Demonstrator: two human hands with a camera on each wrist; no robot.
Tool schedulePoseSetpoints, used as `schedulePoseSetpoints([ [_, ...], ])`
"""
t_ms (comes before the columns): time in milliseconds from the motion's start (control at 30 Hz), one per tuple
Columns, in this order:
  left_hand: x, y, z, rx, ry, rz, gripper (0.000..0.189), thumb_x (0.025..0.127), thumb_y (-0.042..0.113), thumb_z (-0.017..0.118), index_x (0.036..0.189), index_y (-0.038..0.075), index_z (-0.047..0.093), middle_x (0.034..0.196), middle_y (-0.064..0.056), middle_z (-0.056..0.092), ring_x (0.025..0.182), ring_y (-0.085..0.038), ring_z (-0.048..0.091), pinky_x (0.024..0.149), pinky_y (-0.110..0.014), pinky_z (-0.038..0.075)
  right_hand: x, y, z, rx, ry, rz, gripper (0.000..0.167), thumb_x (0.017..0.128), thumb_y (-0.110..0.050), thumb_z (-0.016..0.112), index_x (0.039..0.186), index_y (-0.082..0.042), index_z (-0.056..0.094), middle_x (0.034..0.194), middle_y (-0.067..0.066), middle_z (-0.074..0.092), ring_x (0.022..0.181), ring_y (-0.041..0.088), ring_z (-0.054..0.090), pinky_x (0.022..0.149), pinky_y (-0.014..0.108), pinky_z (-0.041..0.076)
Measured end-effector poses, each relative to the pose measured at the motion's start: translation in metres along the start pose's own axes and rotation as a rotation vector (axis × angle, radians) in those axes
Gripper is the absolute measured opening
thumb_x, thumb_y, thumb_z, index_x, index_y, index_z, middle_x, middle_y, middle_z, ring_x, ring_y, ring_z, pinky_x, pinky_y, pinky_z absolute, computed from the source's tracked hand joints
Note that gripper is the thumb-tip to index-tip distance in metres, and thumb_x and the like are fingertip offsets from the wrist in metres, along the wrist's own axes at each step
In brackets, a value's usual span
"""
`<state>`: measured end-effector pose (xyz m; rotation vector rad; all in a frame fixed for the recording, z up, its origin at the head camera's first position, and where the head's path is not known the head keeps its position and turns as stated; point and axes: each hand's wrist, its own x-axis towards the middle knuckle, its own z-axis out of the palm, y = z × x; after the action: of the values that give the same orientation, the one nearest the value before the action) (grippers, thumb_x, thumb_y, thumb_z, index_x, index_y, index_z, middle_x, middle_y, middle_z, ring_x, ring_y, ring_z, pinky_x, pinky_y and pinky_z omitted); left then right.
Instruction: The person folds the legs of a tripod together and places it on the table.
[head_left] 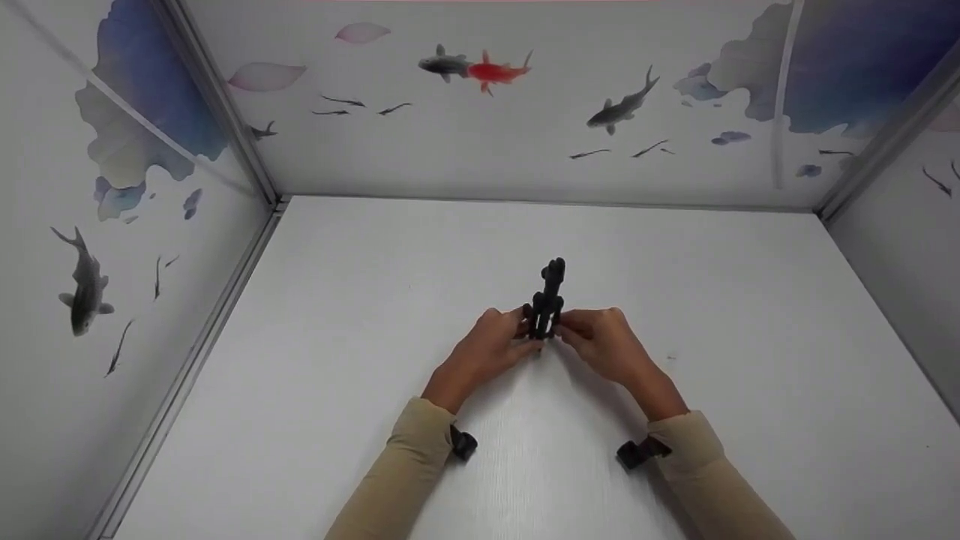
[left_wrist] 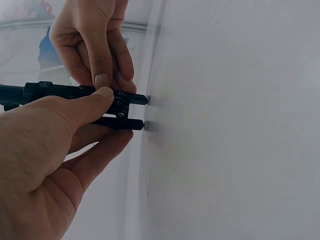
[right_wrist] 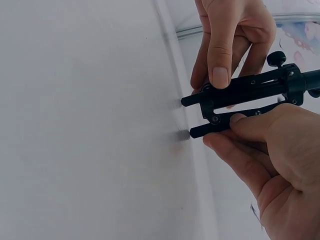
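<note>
A small black tripod (head_left: 553,281) stands upright between both hands, its legs drawn in close together and its feet just at the tabletop. From the left side, my left hand (head_left: 491,341) pinches a leg between thumb and fingers. My right hand (head_left: 604,337) grips another leg low down from the opposite side. The right wrist view shows the leg ends (right_wrist: 200,131), the hinged braces between the legs and a round knob (right_wrist: 275,58) on the collar. Fingers cover parts of the legs in both wrist views.
A white tabletop (head_left: 525,450) spreads around the hands. Beyond it stands a white back wall (head_left: 525,150) with painted fish, and a left side panel (head_left: 150,300) meets the table along a metal rail. Black wrist cameras (head_left: 463,444) sit at both cuffs.
</note>
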<state>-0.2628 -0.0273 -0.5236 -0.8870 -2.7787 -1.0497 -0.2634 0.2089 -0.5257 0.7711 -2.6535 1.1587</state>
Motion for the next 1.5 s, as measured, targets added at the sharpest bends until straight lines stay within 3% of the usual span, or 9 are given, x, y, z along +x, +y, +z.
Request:
schedulePoseSetpoints([
  [167,-0.0009,-0.0019,0.0007,0.015,0.015,0.035,0.019,0.101,0.024,0.079,0.115,0.012,0.075,0.097,-0.003,0.080,0.083,-0.025,0.057,0.077,-0.039,0.051,-0.0007,0.0007,0.0006,-0.031,0.008,-0.014,0.017,0.100,-0.007,0.078,0.114,-0.011,0.085,0.107,0.003,0.085,0.100,0.018,0.082,0.083,0.041,0.067],
  [600,-0.0007,-0.0022,0.0015,0.033,0.018,0.034,0.020,0.102,0.026,0.078,0.117,0.013,0.075,0.098,-0.002,0.079,0.085,-0.025,0.057,0.076,-0.036,0.049,0.0010,0.0041,0.0030,-0.013,-0.002,-0.006,0.018,0.101,-0.006,0.076,0.116,-0.010,0.085,0.108,0.005,0.085,0.102,0.016,0.082,0.085,0.039,0.067],
  [767,-0.0009,-0.0005,0.0007,0.036,0.011,0.034,0.029,0.101,0.025,0.079,0.127,0.012,0.075,0.108,-0.004,0.082,0.089,-0.029,0.061,0.080,-0.040,0.052,0.0003,0.0049,0.0038,-0.007,0.003,-0.005,0.019,0.101,-0.006,0.076,0.116,-0.011,0.085,0.108,0.003,0.085,0.099,0.012,0.081,0.083,0.035,0.066],
  [933,-0.0009,-0.0002,0.0007,0.012,0.006,0.031,0.035,0.100,0.026,0.079,0.133,0.014,0.074,0.116,-0.003,0.082,0.095,-0.030,0.066,0.088,-0.042,0.056,-0.0009,0.0042,0.0041,0.006,-0.010,-0.002,0.020,0.101,-0.004,0.075,0.117,-0.012,0.085,0.106,0.002,0.085,0.085,0.010,0.076,0.074,0.027,0.062],
  [1233,0.0016,-0.0013,0.0026,-0.044,0.014,0.036,0.033,0.100,0.026,0.080,0.130,0.015,0.075,0.119,-0.004,0.082,0.103,-0.025,0.074,0.095,-0.038,0.061,-0.0021,0.0013,-0.0004,0.006,-0.031,-0.002,0.023,0.101,-0.004,0.075,0.121,-0.010,0.083,0.113,0.006,0.084,0.107,0.018,0.081,0.089,0.040,0.066],
  [1500,-0.0012,0.0009,0.0008,-0.043,-0.020,0.016,0.034,0.104,0.026,0.075,0.137,0.015,0.073,0.123,-0.005,0.081,0.110,-0.027,0.075,0.096,-0.041,0.061,-0.0014,0.0018,0.0003,0.061,-0.066,0.029,0.021,0.101,-0.003,0.074,0.121,-0.006,0.082,0.115,0.010,0.083,0.105,0.021,0.082,0.086,0.030,0.066],
])
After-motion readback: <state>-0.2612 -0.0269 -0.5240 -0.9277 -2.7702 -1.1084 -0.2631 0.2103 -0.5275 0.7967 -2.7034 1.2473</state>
